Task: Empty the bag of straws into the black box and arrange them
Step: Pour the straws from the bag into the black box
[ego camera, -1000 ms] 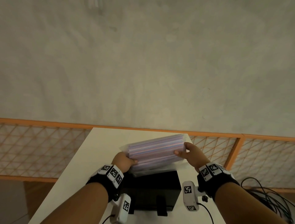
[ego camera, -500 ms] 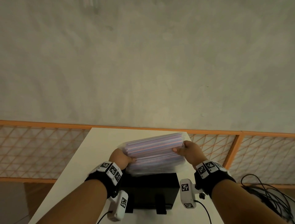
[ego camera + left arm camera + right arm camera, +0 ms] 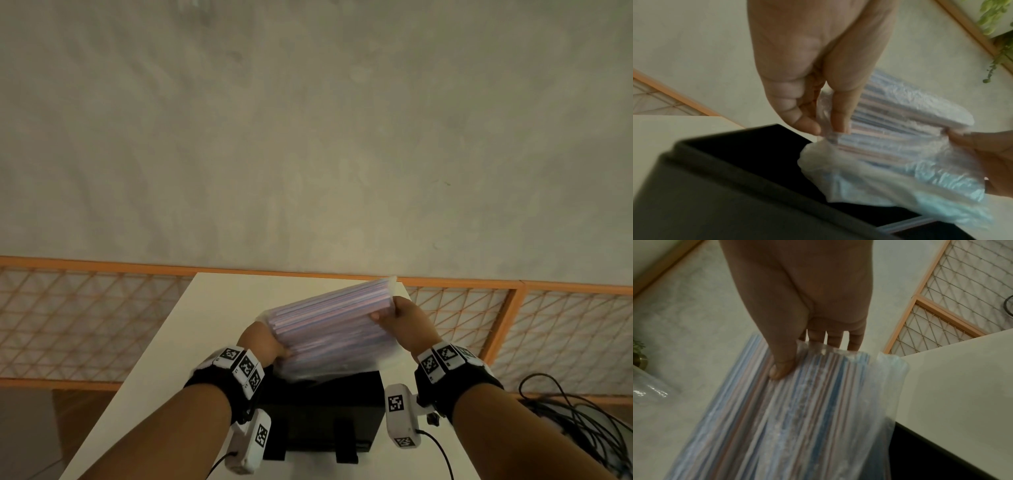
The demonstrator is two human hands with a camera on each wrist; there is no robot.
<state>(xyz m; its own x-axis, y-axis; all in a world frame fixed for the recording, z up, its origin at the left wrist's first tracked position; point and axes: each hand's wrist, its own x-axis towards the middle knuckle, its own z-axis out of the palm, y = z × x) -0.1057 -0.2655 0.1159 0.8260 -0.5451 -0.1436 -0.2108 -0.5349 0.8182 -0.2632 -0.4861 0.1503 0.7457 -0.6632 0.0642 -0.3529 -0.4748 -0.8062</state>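
A clear plastic bag of pink, blue and white straws (image 3: 329,329) hangs tilted over the open black box (image 3: 329,418), right end higher. My left hand (image 3: 262,344) pinches the bag's lower left end (image 3: 830,129) just above the box rim (image 3: 731,155). My right hand (image 3: 402,320) grips the raised right end, thumb (image 3: 783,368) on top of the straws (image 3: 797,418) and fingers behind. In the left wrist view a few straws (image 3: 900,224) seem to lie inside the box, blurred.
The box stands on a white table (image 3: 164,346), near its front edge. An orange mesh fence (image 3: 85,318) runs behind the table. Black cables (image 3: 579,418) lie on the floor at the right. A plant (image 3: 1001,32) shows in the left wrist view.
The bag has tilted: my right hand lifted its right end while the left end dropped toward the box. Both hands keep their hold.
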